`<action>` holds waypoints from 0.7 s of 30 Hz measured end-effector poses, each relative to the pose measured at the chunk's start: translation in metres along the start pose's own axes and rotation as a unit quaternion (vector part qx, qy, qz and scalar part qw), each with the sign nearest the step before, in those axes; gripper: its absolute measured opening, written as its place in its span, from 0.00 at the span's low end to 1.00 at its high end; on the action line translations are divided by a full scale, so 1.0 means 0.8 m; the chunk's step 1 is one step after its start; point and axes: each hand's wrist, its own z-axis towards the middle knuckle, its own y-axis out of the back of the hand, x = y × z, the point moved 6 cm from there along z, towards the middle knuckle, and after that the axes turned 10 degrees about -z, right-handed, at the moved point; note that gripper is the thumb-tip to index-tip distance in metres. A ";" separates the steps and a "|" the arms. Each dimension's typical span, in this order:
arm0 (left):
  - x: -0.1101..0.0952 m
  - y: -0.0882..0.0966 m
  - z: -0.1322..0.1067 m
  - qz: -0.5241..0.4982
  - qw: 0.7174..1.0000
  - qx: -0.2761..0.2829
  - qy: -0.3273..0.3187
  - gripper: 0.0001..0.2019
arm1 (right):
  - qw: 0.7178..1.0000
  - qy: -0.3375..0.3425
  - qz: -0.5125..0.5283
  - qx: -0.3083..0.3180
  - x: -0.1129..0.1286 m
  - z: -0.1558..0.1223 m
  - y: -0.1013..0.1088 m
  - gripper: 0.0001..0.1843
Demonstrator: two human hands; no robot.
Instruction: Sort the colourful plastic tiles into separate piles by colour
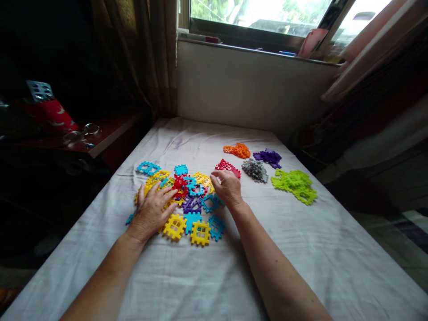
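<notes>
My left hand lies with its fingers spread over the left side of a mixed heap of toothed plastic building pieces. Yellow pieces, blue pieces, red pieces and purple pieces overlap in this heap, some with window-like openings. At the heap's right edge, my right hand is held with thumb and fingers curled together; whatever is between them, if anything, I cannot make out. Just beyond it sits a small pile of red pieces, partly covered by the hand.
Sorted piles of orange pieces, dark purple pieces, grey pieces and lime green pieces lie to the right on the pale sheet. A dark side table at left holds eyeglasses and a red pouch.
</notes>
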 end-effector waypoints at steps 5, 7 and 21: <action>-0.006 -0.004 -0.001 -0.003 1.000 0.009 -0.006 0.19 | 0.980 0.191 0.018 0.052 0.082 -0.024 -0.020 0.25; -0.006 -0.005 0.000 -0.003 1.000 0.010 -0.007 0.19 | 0.971 0.231 0.006 0.067 0.098 -0.030 -0.026 0.28; -0.001 -0.004 0.000 -0.018 1.000 0.002 0.002 0.17 | 0.994 -0.058 -0.089 -0.002 -0.051 0.031 0.005 0.21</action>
